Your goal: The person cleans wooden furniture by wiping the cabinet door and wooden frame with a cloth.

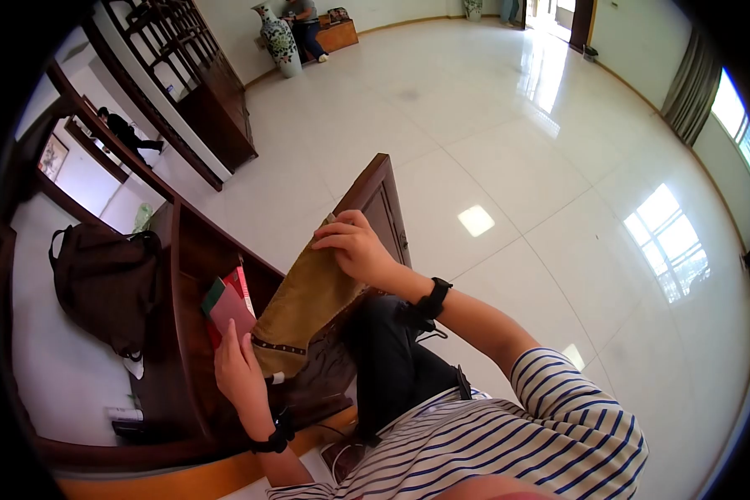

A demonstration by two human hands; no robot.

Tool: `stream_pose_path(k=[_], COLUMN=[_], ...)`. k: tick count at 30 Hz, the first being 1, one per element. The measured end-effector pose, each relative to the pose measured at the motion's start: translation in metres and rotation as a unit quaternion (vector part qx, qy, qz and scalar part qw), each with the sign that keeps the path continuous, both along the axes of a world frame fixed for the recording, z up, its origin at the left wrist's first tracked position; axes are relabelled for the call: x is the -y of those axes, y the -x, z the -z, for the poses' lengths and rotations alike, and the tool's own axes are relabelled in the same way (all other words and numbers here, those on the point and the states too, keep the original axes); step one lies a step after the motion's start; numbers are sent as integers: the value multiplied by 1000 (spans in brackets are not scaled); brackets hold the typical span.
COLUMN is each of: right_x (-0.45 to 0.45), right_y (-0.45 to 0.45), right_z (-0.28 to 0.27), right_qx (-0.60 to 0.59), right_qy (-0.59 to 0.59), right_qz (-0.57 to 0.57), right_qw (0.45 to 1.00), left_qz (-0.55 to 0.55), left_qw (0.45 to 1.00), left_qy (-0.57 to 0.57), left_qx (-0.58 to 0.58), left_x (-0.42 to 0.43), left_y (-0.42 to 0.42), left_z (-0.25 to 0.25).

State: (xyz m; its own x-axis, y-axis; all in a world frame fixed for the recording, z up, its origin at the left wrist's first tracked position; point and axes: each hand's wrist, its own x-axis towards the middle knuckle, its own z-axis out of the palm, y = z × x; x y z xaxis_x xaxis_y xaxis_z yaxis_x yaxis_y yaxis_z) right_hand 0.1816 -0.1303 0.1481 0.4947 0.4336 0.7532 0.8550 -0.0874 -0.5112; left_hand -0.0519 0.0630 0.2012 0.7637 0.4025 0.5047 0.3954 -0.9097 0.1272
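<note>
A tan cloth bag (296, 300) with a dark studded band near its lower end hangs at an angle before me. My right hand (358, 246) pinches its upper edge, beside the top of an open dark wooden door (379, 196). At the bag's lower left side, my left hand (240, 367) has its fingers extended, close to a pink book or folder (232, 310). A green item (213, 293) and a red-and-white item (240, 286) stand behind the pink one in the cabinet compartment. Whether the left fingers touch the bag is unclear.
The wooden cabinet (175, 333) extends along the left, with a dark backpack (108, 283) on it. Tall vase (279, 42), a seated person (306, 29) and shelving (212, 108) are farther back. Another person (125, 132) appears at upper left. Tiled floor (508, 158) spreads right.
</note>
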Motion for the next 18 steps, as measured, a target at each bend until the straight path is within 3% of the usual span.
stream_pose_path(k=[3,5,7,9,10,11,18], right_x=[-1,-12,-32,-57,-61,-63,-54], right_y=[1,0,-1,2,6,6,-17], right_z=[-30,-40,-39,-18,-10,-3,5], right_qx=[88,120,153,127,118,118,246], right_qy=[14,10,5,15,94,91,89], right_qz=[78,76,76,15,-3,-3,-49], right_qw=[993,990,985,992,989,989,964], left_qz=[55,65,72,12,20,20,31], left_qw=[998,997,995,989,987,987,986], left_qy=[34,-4,-65,-136,-157,-159,-166], left_qx=[-7,-51,-25,-52,-29,-29,-19], left_x=[11,17,24,27,24,23,35], left_y=[-7,-14,-21,-28,-31,-34,-74], left_z=[3,15,22,26,30,33,43])
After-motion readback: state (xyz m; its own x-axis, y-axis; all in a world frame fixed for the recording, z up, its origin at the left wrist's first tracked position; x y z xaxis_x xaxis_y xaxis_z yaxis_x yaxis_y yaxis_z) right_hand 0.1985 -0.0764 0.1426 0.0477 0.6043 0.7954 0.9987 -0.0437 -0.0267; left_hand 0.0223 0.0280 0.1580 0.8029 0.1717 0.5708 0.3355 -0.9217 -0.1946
